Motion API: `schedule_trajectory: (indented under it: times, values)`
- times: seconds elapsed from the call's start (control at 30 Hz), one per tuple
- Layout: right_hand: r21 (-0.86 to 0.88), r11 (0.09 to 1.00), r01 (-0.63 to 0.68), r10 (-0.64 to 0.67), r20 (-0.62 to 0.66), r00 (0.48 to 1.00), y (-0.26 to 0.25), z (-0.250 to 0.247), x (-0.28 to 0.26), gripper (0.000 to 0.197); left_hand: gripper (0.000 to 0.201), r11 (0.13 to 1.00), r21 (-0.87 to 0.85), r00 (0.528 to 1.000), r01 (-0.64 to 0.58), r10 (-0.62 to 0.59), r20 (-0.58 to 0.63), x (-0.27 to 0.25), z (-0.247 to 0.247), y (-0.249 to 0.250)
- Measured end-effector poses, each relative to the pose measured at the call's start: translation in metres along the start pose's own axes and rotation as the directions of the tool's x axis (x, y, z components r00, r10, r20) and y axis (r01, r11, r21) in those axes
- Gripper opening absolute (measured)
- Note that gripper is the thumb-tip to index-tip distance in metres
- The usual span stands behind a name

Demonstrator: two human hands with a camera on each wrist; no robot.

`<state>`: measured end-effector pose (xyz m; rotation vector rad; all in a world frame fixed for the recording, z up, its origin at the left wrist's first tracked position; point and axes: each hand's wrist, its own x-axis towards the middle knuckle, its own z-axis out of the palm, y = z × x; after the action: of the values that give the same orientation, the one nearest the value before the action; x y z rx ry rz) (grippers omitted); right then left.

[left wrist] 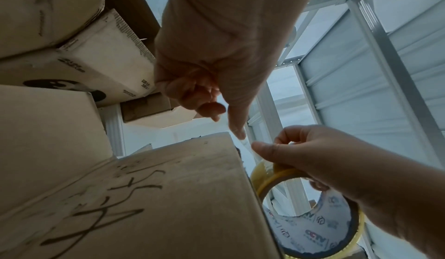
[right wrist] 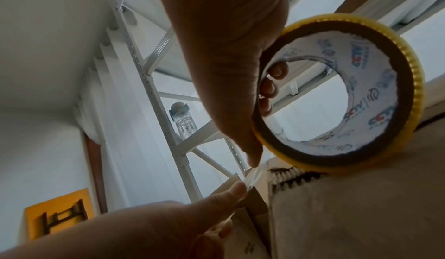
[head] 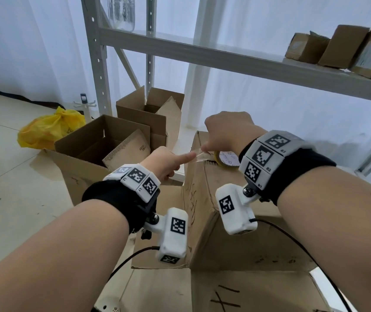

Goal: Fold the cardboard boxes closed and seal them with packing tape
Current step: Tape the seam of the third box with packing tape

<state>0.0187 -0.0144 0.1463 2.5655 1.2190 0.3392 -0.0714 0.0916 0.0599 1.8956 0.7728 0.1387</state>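
A closed cardboard box point(head: 229, 212) with black marker scrawl stands in front of me; its side fills the left wrist view point(left wrist: 144, 196). At the box's far top edge my right hand point(head: 209, 147) grips a yellowish roll of clear packing tape point(head: 225, 159), fingers through the core point(right wrist: 337, 95) and thumb tip on the tape. A short clear strip point(head: 199, 155) runs from the roll to my left hand point(head: 180, 163), which pinches its free end off the box's left edge. The strip point(left wrist: 245, 145) is narrow and crumpled between both thumbs.
Two open cardboard boxes point(head: 103, 149) point(head: 150, 113) stand on the floor to the left, with a yellow plastic bag point(head: 49, 129) beyond. A grey metal shelf rack point(head: 225, 57) rises behind, carrying small boxes point(head: 337, 48). Another marked cardboard box point(head: 259, 293) lies nearest me.
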Motion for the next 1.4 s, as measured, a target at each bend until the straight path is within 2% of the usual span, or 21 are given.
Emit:
schedule_trajectory:
  times: [0.27,0.63,0.73,0.8,0.87,0.97,1.0,1.07,1.1,1.13,1.3,1.4]
  values:
    - [-0.121,0.992,0.034,-0.031,0.027,0.999,-0.013,-0.001,0.002,0.023,0.055,0.998,0.058,0.999,0.022,-0.023,0.030,-0.003,0.001,-0.005]
    - [-0.199,0.980,0.028,-0.029,-0.005,1.000,-0.014,0.002,-0.002,0.032,0.066,0.998,0.060,0.996,-0.023,0.017,0.091,-0.004,0.012,0.000]
    - [-0.107,0.994,0.034,-0.037,-0.033,0.999,-0.011,0.002,-0.003,0.026,0.073,0.993,0.117,0.995,-0.017,0.005,0.102,-0.002,0.012,0.000]
    - [0.086,0.996,0.015,-0.007,-0.095,0.995,-0.006,0.001,-0.004,0.025,0.073,0.988,0.152,0.993,-0.018,0.000,0.115,0.001,0.014,-0.001]
    - [0.290,0.957,-0.017,0.069,-0.170,0.983,0.003,-0.001,-0.005,0.025,0.069,0.986,0.164,0.992,-0.010,-0.011,0.127,0.006,0.015,-0.003]
    - [0.475,0.875,-0.091,0.192,-0.168,0.967,0.022,0.005,-0.012,0.023,0.059,0.990,0.138,0.989,-0.011,-0.010,0.145,0.013,0.012,-0.006]
    - [0.589,0.800,-0.113,0.244,-0.147,0.959,0.029,0.009,-0.015,0.027,0.056,0.991,0.136,0.989,-0.016,-0.005,0.150,0.013,0.011,-0.005]
    - [0.811,0.569,-0.136,0.329,-0.073,0.941,0.039,0.019,-0.020,0.037,0.055,0.989,0.150,0.988,-0.020,-0.003,0.152,0.014,0.011,-0.004]
    - [0.863,0.483,-0.148,0.353,-0.037,0.935,0.042,0.024,-0.022,0.037,0.056,0.988,0.155,0.988,-0.020,-0.004,0.157,0.014,0.013,-0.004]
    - [0.885,0.438,-0.159,0.362,-0.012,0.932,0.042,0.026,-0.024,0.034,0.058,0.987,0.157,0.986,-0.021,-0.006,0.166,0.012,0.014,-0.003]
    - [0.882,0.427,-0.200,0.345,0.046,0.937,0.039,0.025,-0.021,0.037,0.064,0.989,0.150,0.985,-0.007,-0.019,0.172,0.009,0.016,-0.003]
    - [0.879,0.428,-0.213,0.344,0.059,0.937,0.041,0.026,-0.019,0.037,0.066,0.959,0.283,0.982,0.009,-0.061,0.178,0.006,0.015,-0.002]
